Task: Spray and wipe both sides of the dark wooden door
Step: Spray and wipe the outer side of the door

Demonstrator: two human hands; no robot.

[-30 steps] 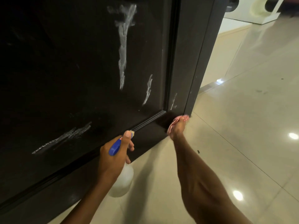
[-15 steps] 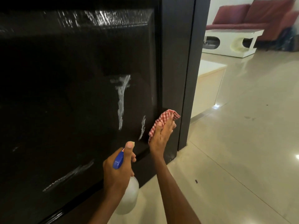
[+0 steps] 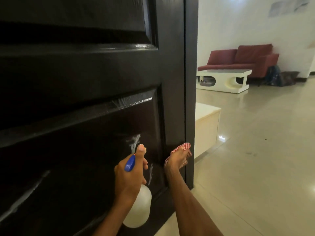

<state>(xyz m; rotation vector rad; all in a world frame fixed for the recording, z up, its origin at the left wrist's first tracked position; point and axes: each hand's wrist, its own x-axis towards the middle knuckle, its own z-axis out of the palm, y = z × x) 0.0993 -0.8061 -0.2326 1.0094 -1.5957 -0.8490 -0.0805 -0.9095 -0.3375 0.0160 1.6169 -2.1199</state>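
Two grips are busy at once. My right hand (image 3: 178,159) lies flat with fingers straight, pressing the red checked cloth (image 3: 185,147) against the door (image 3: 172,82) on its upright strip near the right edge, low down. My left hand (image 3: 130,174) has its grip wrapped round the neck of the spray bottle (image 3: 139,208), thumb up along the blue trigger head (image 3: 129,163), nozzle aimed at the lower panel.

I judge the cloth to be thin, soft and light; it will bunch or slip out from under a flat palm, so I would keep the pressure even and hook a fold with the fingertips if it creeps. The bottle looks like pale plastic, light, fairly stiff, and perhaps slick if wet; the neck under the trigger is the right place to hold it.

White streaks of spray (image 3: 134,142) sit on the lower panel just left of the cloth, and another streak (image 3: 23,196) lies far left; those are not yet wiped. The door itself is heavy, rigid and glossy, and it may swing under a hard push.

Far right, across the pale tiled floor (image 3: 255,167), stand a red sofa (image 3: 242,60) and a white low table (image 3: 225,80).
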